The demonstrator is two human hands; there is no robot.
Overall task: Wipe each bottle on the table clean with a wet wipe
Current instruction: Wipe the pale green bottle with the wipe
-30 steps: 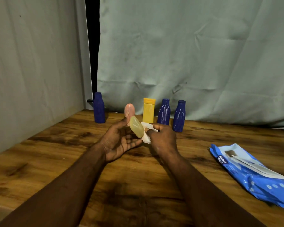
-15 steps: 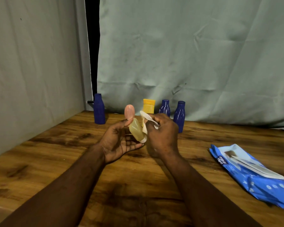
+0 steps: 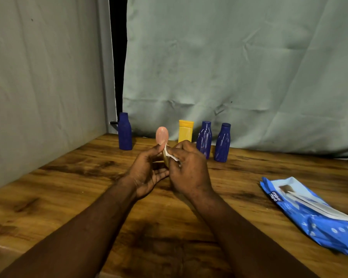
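My left hand (image 3: 147, 173) holds a small pale yellow bottle (image 3: 166, 161) with a pink cap (image 3: 162, 135) upright above the table's middle. Around the bottle's body my right hand (image 3: 189, 169) presses a white wet wipe (image 3: 170, 154), covering most of the bottle. Behind them, along the back edge, stand a yellow bottle (image 3: 185, 130) and three dark blue bottles (image 3: 125, 131), (image 3: 204, 137), (image 3: 222, 142).
A blue wet-wipe pack (image 3: 313, 211) lies at the right on the wooden table (image 3: 68, 187). Grey cloth hangs behind the table and along its left side. A dark gap shows between the two cloths.
My right hand has slid the wipe up and round the bottle, now hiding most of its body. The bottle has turned more upright in my left hand.
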